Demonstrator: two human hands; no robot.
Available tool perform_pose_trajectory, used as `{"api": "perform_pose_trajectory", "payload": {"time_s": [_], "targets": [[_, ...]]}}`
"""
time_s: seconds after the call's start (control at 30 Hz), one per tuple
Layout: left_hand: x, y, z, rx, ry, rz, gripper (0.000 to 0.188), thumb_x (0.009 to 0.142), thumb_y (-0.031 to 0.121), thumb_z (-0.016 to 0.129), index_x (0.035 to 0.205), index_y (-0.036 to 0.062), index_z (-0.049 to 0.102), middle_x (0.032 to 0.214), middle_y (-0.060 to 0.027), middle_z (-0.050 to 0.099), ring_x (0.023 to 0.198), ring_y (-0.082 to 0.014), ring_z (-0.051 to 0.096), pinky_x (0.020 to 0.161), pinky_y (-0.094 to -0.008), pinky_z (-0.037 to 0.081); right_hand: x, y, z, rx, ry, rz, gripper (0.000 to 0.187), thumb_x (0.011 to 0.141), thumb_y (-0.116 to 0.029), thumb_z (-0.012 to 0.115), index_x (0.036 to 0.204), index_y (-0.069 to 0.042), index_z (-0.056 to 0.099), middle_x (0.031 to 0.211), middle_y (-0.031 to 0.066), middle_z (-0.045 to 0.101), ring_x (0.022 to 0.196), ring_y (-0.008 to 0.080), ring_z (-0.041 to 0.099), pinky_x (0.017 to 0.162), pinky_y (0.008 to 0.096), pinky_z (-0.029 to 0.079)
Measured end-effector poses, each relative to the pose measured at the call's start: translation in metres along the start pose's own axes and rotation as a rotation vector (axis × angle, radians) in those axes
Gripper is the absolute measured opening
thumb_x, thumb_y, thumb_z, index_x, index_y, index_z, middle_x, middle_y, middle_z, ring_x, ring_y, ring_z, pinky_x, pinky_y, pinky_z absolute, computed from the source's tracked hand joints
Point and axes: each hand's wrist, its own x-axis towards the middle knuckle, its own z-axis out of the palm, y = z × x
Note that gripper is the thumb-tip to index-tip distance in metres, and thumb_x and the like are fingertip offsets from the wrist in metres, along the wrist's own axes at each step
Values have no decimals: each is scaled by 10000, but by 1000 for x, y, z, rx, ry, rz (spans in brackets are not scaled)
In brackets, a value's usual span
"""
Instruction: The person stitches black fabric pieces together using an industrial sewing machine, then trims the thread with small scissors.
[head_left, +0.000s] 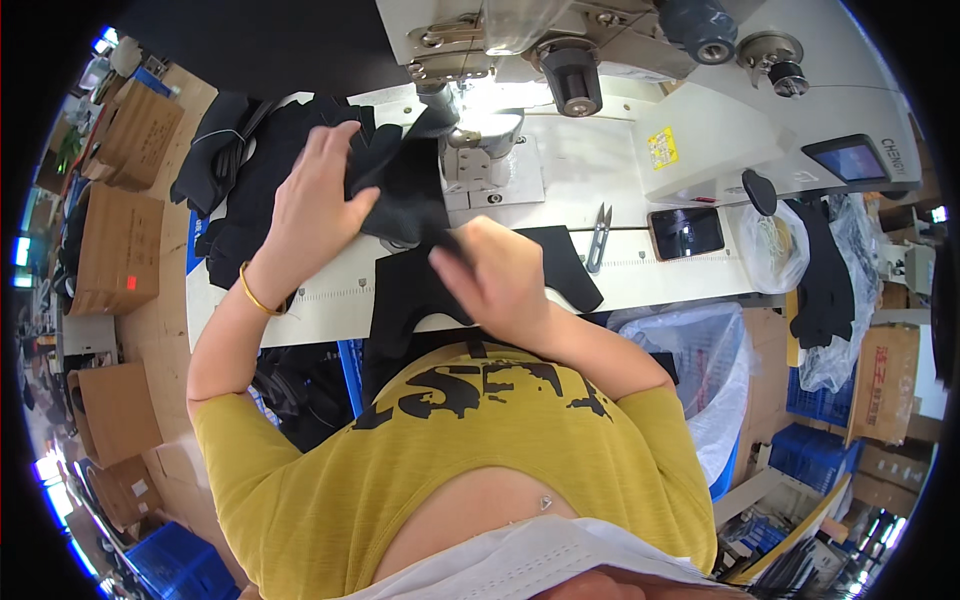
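Observation:
My left hand (pixel 315 195) lies over the black fabric left of the sewing machine's presser area, thumb and fingers apart. Under and beside it, a black fabric piece (pixel 408 185) reaches to the lit needle area of the sewing machine (pixel 478 165). My right hand (pixel 500 280), partly smeared by motion, has its fingers curled at the near edge of that piece, pinching the black fabric. A second black cut piece (pixel 405 285) with curved edges lies below my right hand and hangs over the table's front edge.
A stack of black pieces (pixel 235 235) lies at the left. Thread snips (pixel 599 240) and a phone (pixel 686 233) lie to the right, by a plastic-lined tub (pixel 775 245). A bag-lined bin (pixel 700 370) stands below the white table (pixel 330 310). Cardboard boxes (pixel 118 250) line the left.

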Motion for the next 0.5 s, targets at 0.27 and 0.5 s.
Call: {"api": "perform_pose_trajectory", "payload": {"time_s": [0.27, 0.5], "targets": [[52, 21, 5, -723, -346, -217, 237, 876, 123, 719, 1055, -24, 671, 887, -33, 676, 758, -86, 580, 687, -233, 487, 40, 10, -2, 1189, -91, 814, 186, 981, -164, 586, 1005, 6, 658, 884, 9, 673, 742, 53, 607, 639, 201, 498], [62, 22, 1, -635, -326, -204, 352, 818, 182, 778, 1061, -50, 672, 944, -69, 690, 841, -96, 609, 773, -236, 497, 44, 21, 5, 1222, -5, 823, 210, 971, -145, 600, 1076, 29, 650, 932, 37, 685, 789, 69, 631, 678, 220, 517]]}}
